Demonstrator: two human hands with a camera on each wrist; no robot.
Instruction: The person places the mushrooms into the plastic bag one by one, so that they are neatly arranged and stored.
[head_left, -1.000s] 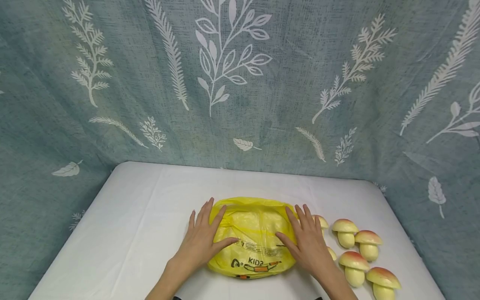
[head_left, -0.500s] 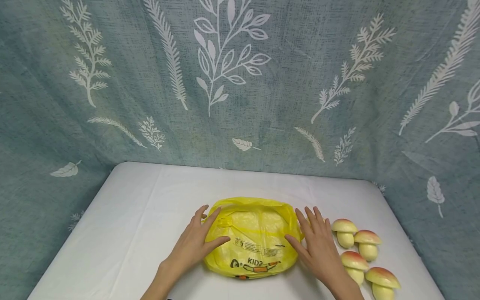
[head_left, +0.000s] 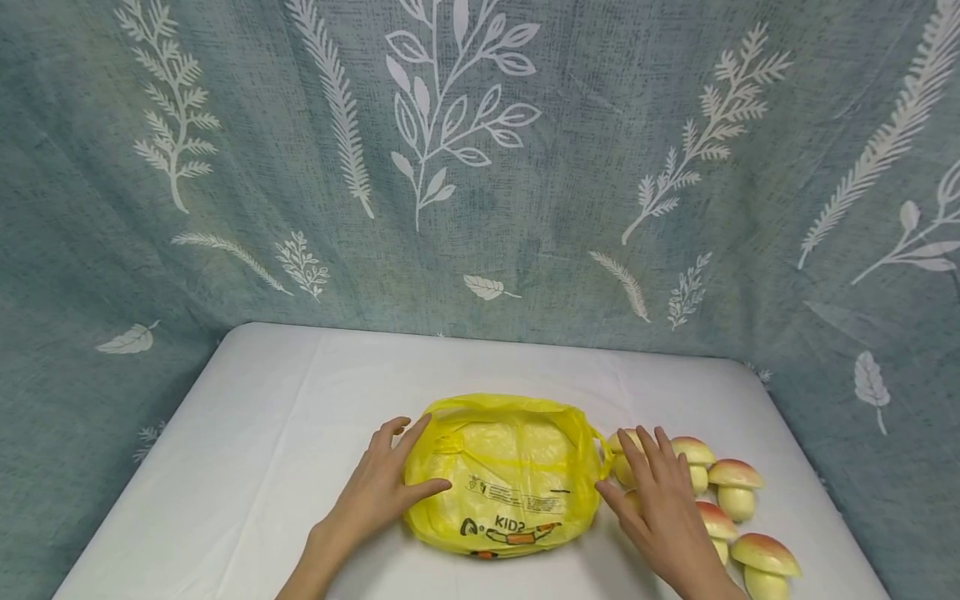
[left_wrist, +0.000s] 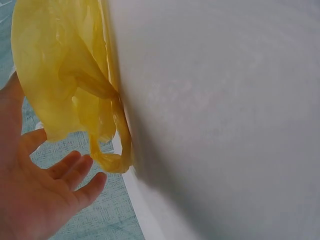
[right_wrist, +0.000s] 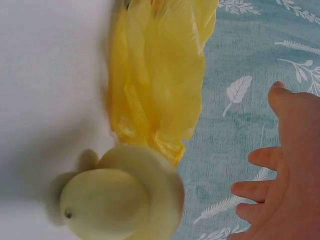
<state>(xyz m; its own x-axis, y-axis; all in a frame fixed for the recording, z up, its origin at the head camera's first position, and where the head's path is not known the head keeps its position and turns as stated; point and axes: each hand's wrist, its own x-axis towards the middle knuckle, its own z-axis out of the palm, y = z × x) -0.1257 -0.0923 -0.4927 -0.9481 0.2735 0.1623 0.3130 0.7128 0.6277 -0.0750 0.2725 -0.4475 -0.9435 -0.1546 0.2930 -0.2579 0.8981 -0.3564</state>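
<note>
A yellow plastic bag (head_left: 517, 471) with black print sits with its mouth spread on the white table. My left hand (head_left: 372, 475) is at the bag's left side, thumb and index finger against or very near the plastic. In the left wrist view its other fingers are bent loosely beside a looped bag handle (left_wrist: 117, 162), holding nothing. To the right of the bag, my right hand (head_left: 662, 500) hovers over the toy mushrooms with spread fingers. It partly hides several of them. The right wrist view shows one mushroom (right_wrist: 107, 202) from its stem end, apart from the hand.
Toy mushrooms with red-tinged cream caps, such as the front one (head_left: 765, 562) and another (head_left: 737, 487), stand grouped at the table's right. The white table (head_left: 300, 417) backs onto a blue-green leaf-patterned curtain (head_left: 480, 167).
My right hand has left the bag's right rim and moved right over the mushrooms. My left hand has shifted slightly left. The bag stays put, its left side spread a little wider.
</note>
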